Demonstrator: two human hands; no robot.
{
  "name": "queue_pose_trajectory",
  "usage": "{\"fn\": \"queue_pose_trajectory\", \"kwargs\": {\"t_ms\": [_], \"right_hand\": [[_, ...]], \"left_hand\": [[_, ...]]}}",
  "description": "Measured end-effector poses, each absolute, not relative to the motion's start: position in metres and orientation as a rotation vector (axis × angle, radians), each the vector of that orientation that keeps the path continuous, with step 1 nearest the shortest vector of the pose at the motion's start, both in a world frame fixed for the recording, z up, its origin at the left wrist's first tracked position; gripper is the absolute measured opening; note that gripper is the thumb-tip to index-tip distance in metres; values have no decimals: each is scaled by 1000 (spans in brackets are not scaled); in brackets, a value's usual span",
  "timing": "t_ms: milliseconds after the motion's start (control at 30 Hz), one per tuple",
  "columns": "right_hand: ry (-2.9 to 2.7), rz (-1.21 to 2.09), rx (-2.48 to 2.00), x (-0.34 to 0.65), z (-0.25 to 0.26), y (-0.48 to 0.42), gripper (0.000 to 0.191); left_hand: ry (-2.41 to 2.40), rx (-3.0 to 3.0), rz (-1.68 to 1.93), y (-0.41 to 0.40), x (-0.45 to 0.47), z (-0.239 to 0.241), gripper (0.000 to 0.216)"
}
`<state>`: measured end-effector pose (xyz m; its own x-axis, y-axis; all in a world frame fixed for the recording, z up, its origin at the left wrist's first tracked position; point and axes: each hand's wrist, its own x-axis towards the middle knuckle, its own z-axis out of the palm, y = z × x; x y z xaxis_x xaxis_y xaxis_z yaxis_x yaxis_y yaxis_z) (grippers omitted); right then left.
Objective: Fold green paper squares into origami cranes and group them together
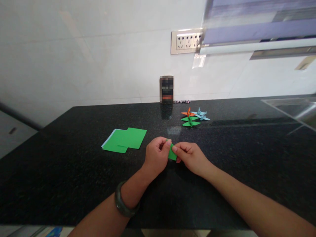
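Between my two hands is a small folded piece of green paper (172, 154). My left hand (157, 154) pinches its upper left part with thumb and fingers. On its right edge, my right hand (191, 155) has a pinch grip, thumb on top. The paper is held just above the dark countertop; my fingers hide part of it. Left of my hands lies a stack of square paper (116, 141), green on top with pale blue edges showing below. Beyond my right hand sit several folded paper cranes, among them an orange crane (189, 113), green cranes (190, 123) and light blue cranes (202, 117).
The black speckled countertop (74, 171) meets a white tiled wall (111, 65). A phone-like upright object (167, 89), blurred out, leans there beside a beaded strap (182, 101). A sink (296, 110) is at the far right, and a socket panel (189, 41) is on the wall.
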<state>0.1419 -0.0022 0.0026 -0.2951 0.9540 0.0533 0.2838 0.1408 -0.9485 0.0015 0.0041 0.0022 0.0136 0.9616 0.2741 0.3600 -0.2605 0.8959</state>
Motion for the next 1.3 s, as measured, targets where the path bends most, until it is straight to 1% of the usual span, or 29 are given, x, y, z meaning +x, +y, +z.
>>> {"fn": "queue_pose_trajectory", "kwargs": {"t_ms": [200,300,400,600,800,967,1100,1233,1300], "right_hand": [[-1660,1281,-1198,141,-4,-1,24],[-1616,1351,-1189,142,-2,-1,27],[-1577,1430,-1178,144,2,-1,30],[-1625,1468,-1137,146,1,-1,30],[-1592,1493,-1177,146,2,-1,28],[-1578,1485,-1168,146,5,0,33],[-1554,1490,-1146,145,3,0,34],[-1510,1417,-1148,147,-1,2,36],[-1471,1434,-1134,147,-3,4,38]], "left_hand": [[1314,1660,1290,3,1,3,21],[1256,1651,1326,2,2,4,20],[1155,1552,1265,1,3,4,20],[1130,1447,1229,4,2,3,32],[967,1185,1097,6,3,3,42],[1097,1374,1186,7,1,5,29],[1178,1364,1241,7,1,4,29],[1046,1302,1115,7,3,4,26],[997,1311,1070,7,3,5,24]]}}
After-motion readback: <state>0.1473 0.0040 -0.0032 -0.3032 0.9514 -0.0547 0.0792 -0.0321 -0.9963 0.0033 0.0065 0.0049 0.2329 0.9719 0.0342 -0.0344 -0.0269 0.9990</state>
